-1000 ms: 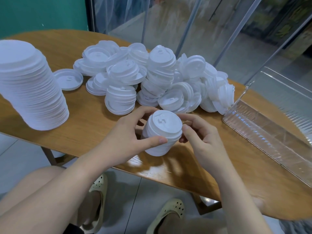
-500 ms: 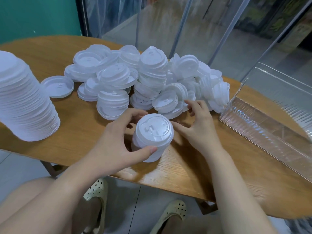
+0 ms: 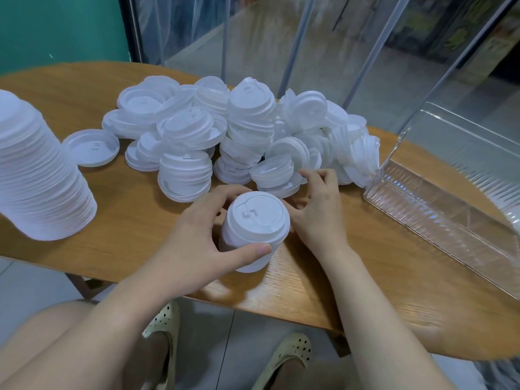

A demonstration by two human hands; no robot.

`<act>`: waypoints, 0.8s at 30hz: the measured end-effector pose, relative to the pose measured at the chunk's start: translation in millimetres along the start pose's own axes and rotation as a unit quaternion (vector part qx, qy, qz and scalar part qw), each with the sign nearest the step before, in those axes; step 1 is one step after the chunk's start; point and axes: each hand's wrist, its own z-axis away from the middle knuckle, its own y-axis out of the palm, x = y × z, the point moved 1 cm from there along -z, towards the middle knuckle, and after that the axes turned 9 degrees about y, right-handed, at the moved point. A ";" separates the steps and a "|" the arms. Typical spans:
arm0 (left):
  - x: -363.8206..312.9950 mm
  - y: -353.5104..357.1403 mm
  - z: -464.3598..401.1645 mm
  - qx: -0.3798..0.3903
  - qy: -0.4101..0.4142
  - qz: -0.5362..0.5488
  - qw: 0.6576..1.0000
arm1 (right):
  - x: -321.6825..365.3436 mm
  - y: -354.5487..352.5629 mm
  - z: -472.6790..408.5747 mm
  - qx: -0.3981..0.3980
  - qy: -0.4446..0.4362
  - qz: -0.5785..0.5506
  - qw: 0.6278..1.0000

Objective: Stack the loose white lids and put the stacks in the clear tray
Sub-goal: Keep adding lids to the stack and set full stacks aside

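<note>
Head view: left hand grips lid stack, right hand just beside

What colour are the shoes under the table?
The shoes are pale yellow-green, dotted with small dark holes. The head view, the only one, shows them below the table edge.

- The wooden bench has a rounded near edge.
- A tall stack of white lids stands at its left end.
- A single lid lies flat just beside that stack.
- A loose heap of lids sprawls across the middle.
- A short stack stands in front of the heap.
- The clear tray rests at the right.
</note>
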 end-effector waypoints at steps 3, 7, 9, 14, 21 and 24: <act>-1.8 -1.4 -0.2 -0.001 -0.006 0.003 1.000 | -2.0 1.8 1.2 -0.002 -0.002 -0.040 0.999; -4.0 -1.7 -0.9 -0.002 -0.008 0.007 1.000 | -0.3 -4.8 7.1 -0.020 -0.002 -0.088 0.996; -4.6 -1.3 -1.2 -0.001 -0.010 0.012 1.000 | -2.4 -8.9 10.0 -0.009 0.011 -0.136 0.991; -3.0 -1.7 -1.1 0.004 -0.013 0.010 1.000 | -6.4 -18.2 15.7 -0.004 0.015 -0.219 0.976; -1.0 -1.9 -0.3 0.004 -0.015 0.016 1.000 | 6.9 -46.7 26.8 -0.014 -0.025 -0.305 0.952; -0.8 -1.5 -0.4 0.001 -0.017 0.023 1.000 | 16.1 -53.5 36.6 0.027 -0.062 -0.322 0.944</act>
